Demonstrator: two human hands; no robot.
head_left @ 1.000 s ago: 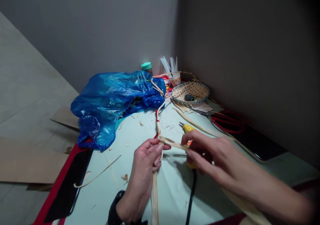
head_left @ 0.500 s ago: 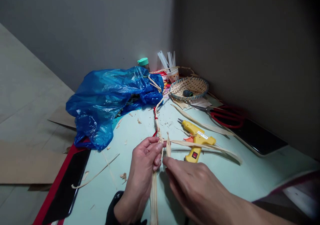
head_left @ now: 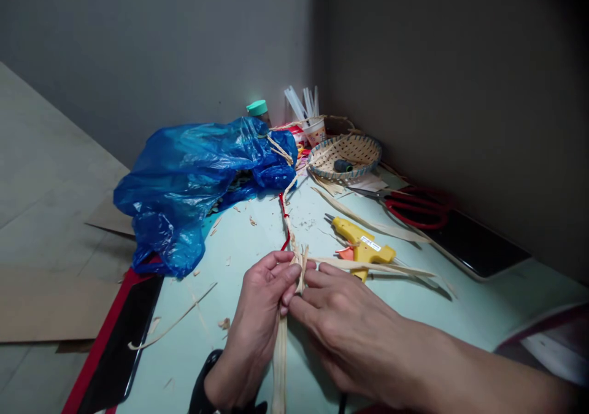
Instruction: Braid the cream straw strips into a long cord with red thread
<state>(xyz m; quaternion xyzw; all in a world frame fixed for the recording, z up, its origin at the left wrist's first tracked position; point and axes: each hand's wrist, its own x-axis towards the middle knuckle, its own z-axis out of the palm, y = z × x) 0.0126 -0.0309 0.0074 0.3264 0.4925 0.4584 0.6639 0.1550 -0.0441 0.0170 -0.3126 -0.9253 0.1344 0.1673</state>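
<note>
A pale braided cord (head_left: 289, 221) made of dried husk-like strips runs from the back of the table toward me, with a red string (head_left: 284, 208) tied on it. My left hand (head_left: 264, 294) pinches the near end of the braid between thumb and fingers. Against it, my right hand (head_left: 340, 316) is closed on a short strip (head_left: 304, 270) whose tip sticks up at the braid. One long strip (head_left: 280, 365) hangs down toward me below the left hand. Another strip (head_left: 391, 268) stretches out to the right over the glue gun. The right fingertips are partly hidden.
A yellow glue gun (head_left: 363, 245) lies right of the hands. Behind it are red-handled scissors (head_left: 416, 208), a dark phone (head_left: 478, 242) and a woven basket (head_left: 345, 156). A blue plastic bag (head_left: 184, 175) fills the back left. A cup of white sticks (head_left: 315, 130) stands behind.
My right hand has moved up and left, close against the left fingers. The upright short strip has shifted left onto the braid. My left hand keeps its pinch.
</note>
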